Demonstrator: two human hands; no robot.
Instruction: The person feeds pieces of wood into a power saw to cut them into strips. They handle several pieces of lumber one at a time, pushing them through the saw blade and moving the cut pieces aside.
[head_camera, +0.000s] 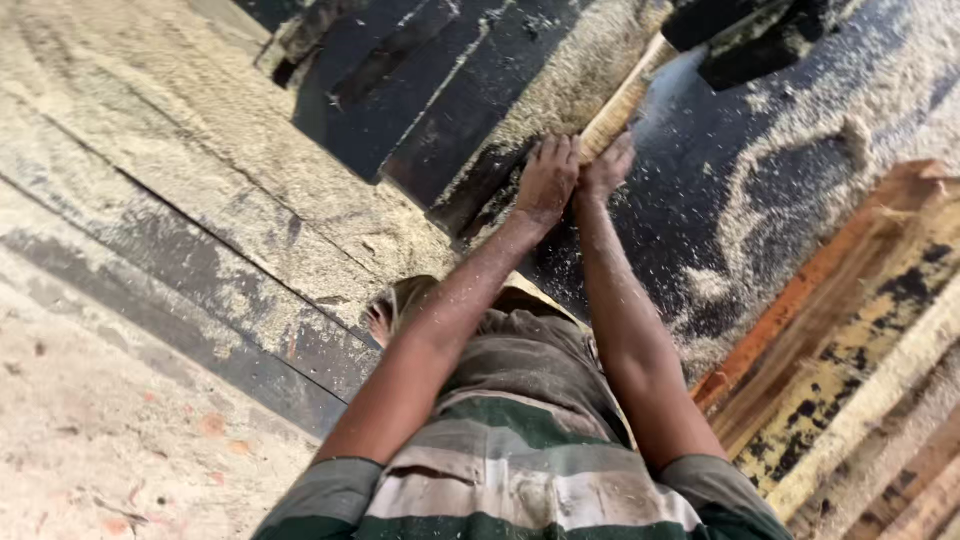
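Observation:
A pale wooden strip (622, 100) runs away from me across a dark surface (700, 200) dusted with sawdust. My left hand (546, 180) lies on its near end with the fingers stretched forward. My right hand (607, 165) grips the same end from the right, touching the left hand. Both forearms are speckled with sawdust. A spray of fine dust (670, 75) hangs in the air beside the strip. The far end of the strip is hidden behind dark blocks (740, 30).
Dark planks (420, 90) lie to the left of the hands, with a heap of sawdust (570, 80) between them. Orange and yellow worn boards (850, 320) are stacked at the right. Dusty planks (180, 200) cover the left. My bare foot (380, 320) shows below.

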